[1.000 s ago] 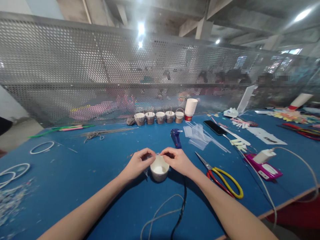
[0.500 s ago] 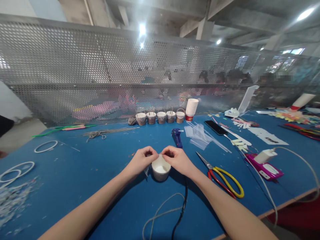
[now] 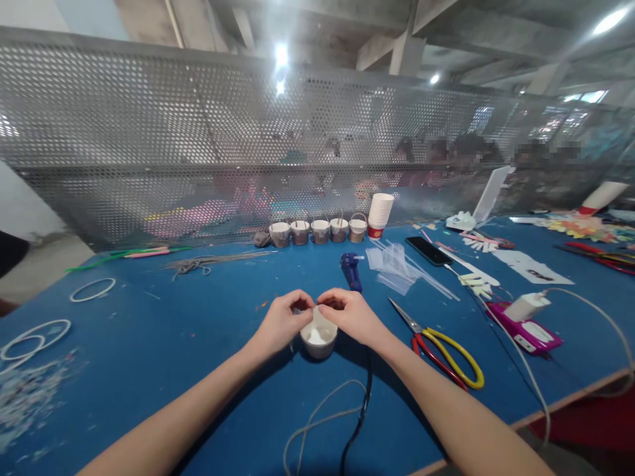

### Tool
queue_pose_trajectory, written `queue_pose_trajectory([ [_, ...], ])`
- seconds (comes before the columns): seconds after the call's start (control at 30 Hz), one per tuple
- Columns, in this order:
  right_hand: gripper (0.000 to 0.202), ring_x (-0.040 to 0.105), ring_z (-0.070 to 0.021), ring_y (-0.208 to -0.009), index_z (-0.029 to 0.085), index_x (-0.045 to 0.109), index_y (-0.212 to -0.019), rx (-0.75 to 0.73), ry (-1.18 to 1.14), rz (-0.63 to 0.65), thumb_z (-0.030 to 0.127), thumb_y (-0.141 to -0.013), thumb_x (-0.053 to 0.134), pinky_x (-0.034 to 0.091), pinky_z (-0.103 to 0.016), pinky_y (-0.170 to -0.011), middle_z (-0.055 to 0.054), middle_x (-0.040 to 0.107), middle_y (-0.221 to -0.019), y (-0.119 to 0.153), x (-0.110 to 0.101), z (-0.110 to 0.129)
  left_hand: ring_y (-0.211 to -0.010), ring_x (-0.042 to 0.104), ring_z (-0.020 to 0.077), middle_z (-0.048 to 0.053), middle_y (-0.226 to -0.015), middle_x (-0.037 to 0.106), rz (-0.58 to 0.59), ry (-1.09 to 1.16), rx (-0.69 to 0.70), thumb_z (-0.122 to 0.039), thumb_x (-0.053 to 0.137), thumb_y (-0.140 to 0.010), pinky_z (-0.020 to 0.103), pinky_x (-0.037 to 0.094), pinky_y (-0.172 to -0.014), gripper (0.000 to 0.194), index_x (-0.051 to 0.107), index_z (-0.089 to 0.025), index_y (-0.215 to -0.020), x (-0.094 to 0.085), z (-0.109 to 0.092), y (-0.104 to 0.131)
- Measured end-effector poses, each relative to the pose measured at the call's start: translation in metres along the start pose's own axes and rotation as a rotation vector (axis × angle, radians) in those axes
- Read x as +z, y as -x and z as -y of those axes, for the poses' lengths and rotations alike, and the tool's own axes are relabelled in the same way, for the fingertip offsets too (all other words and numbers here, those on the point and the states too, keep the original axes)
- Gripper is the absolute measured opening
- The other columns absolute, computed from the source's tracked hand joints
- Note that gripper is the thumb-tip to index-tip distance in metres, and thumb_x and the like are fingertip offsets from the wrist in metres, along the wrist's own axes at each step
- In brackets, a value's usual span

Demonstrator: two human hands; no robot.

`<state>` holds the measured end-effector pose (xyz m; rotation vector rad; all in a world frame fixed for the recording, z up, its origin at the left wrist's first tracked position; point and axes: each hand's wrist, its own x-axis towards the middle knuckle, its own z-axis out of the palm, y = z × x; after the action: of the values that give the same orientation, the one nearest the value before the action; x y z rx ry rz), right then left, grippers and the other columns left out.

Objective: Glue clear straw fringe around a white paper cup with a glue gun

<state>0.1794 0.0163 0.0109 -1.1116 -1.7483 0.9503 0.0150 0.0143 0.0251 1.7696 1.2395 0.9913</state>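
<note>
A white paper cup (image 3: 319,340) is on the blue table in front of me, its open mouth tipped slightly toward me. My left hand (image 3: 286,319) pinches the far left part of its rim between thumb and fingers. At the far right part of the same rim, my right hand (image 3: 351,316) does likewise, the two sets of fingertips almost meeting. Whether a small piece is between the fingertips is hidden. Just beyond the hands lies a blue glue gun (image 3: 351,270). Scissors (image 3: 432,344) with one red and one yellow handle rest right of my right hand.
Several small cup buckets (image 3: 320,233) and a stack of paper cups (image 3: 380,215) line the perforated metal screen (image 3: 208,132). Clear glue sticks (image 3: 398,268), a phone (image 3: 428,251) and a magenta power strip (image 3: 528,330) lie right. White rings (image 3: 92,289) are left. Cords (image 3: 364,410) cross the front.
The cup has tipped or turned slightly between my hands, and the fingertips have shifted a little at its rim. Everything else lies as before.
</note>
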Motion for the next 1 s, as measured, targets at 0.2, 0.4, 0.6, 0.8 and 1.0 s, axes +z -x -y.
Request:
queue_pose_trajectory([
  [0.2,0.014,0.066,-0.0165,-0.074,0.018,0.070,-0.080,-0.017,0.050,-0.022,0.016,-0.073,0.058,0.050,-0.028,-0.071,-0.003,0.073,-0.080,0.000,0.004,-0.001,-0.066,0.054,0.0141,-0.002,-0.067,0.058,-0.037,-0.055,0.007,-0.022,0.052,-0.064,0.026,0.043,-0.064,0.006,0.056,-0.019,-0.068,0.003,0.000,0.002],
  [0.4,0.015,0.066,-0.0165,-0.072,0.019,0.071,-0.078,-0.038,0.094,-0.042,0.014,-0.073,0.058,0.049,-0.028,-0.070,-0.002,0.073,-0.078,0.000,0.001,0.001,-0.068,0.054,0.0151,0.000,-0.070,0.061,0.061,-0.116,-0.009,-0.028,0.057,-0.068,0.025,0.042,-0.062,0.011,0.059,-0.018,-0.073,-0.008,-0.004,-0.001],
  [0.6,0.015,0.065,-0.0165,-0.070,0.020,0.071,-0.076,-0.036,0.128,-0.080,0.013,-0.073,0.057,0.049,-0.028,-0.069,-0.001,0.072,-0.075,0.003,-0.005,0.007,-0.063,0.052,0.0138,-0.002,-0.067,0.059,0.182,-0.180,-0.024,-0.036,0.058,-0.072,0.024,0.039,-0.057,0.021,0.064,-0.018,-0.082,-0.030,-0.011,-0.003],
  [0.8,0.014,0.065,-0.0162,-0.069,0.019,0.071,-0.076,-0.018,0.127,-0.084,0.013,-0.072,0.058,0.049,-0.027,-0.068,-0.002,0.073,-0.075,0.004,-0.003,0.004,-0.059,0.051,0.0130,-0.002,-0.063,0.057,0.236,-0.248,0.020,-0.028,0.054,-0.072,0.023,0.038,-0.055,0.014,0.062,-0.017,-0.076,-0.029,-0.012,0.000],
  [1.0,0.015,0.066,-0.0170,-0.072,0.019,0.071,-0.076,-0.011,0.122,-0.064,0.012,-0.071,0.058,0.050,-0.028,-0.069,-0.002,0.073,-0.078,0.002,-0.003,0.002,-0.066,0.050,0.0148,0.000,-0.068,0.055,0.190,-0.321,0.150,-0.025,0.056,-0.070,0.028,0.038,-0.065,0.012,0.058,-0.019,-0.060,-0.024,-0.022,0.004],
])
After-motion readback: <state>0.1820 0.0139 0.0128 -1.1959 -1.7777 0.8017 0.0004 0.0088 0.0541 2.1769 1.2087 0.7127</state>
